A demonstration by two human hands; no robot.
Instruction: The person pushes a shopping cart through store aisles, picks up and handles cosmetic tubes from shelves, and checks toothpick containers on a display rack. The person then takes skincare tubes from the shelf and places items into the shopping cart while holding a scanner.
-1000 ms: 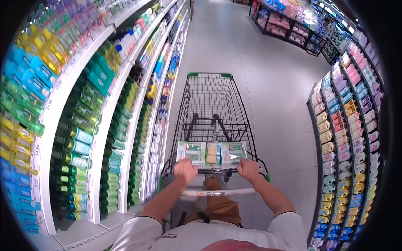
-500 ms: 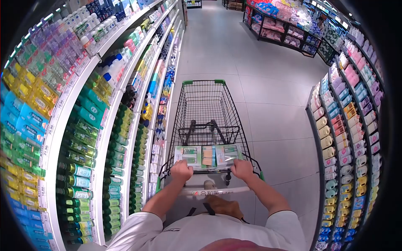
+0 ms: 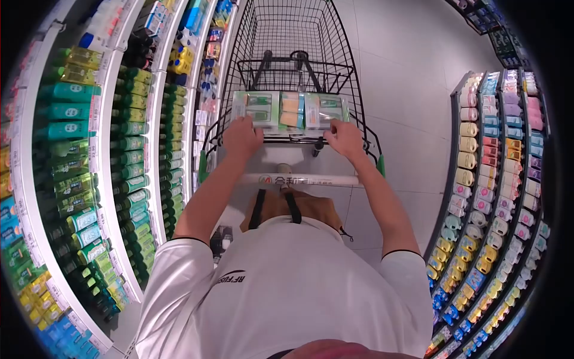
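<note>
A wide clear package (image 3: 259, 110) with green and white contents lies across the near end of the black wire shopping cart (image 3: 353, 78). Orange and blue pieces show in its middle part. My left hand (image 3: 243, 139) is closed at its near left corner, thumb toward the middle. At the near right corner my right hand (image 3: 345, 140) is closed too, with thumb and finger on the edge. Both hands are beyond the white cart handle (image 3: 305, 179), apart from it. Whether the package is one piece or several side by side, I cannot tell.
Close on the left, shelves (image 3: 104, 125) carry green bottles and other toiletries. Another shelf unit (image 3: 460, 179) with rows of colourful bottles stands on the right. Pale tiled floor (image 3: 400, 149) runs between them. Below the handle are brown shorts and a shoe.
The view has tilted down, so the cart, package and hands appear higher and more of the white shirt shows. Both hands keep their places at the package corners.
</note>
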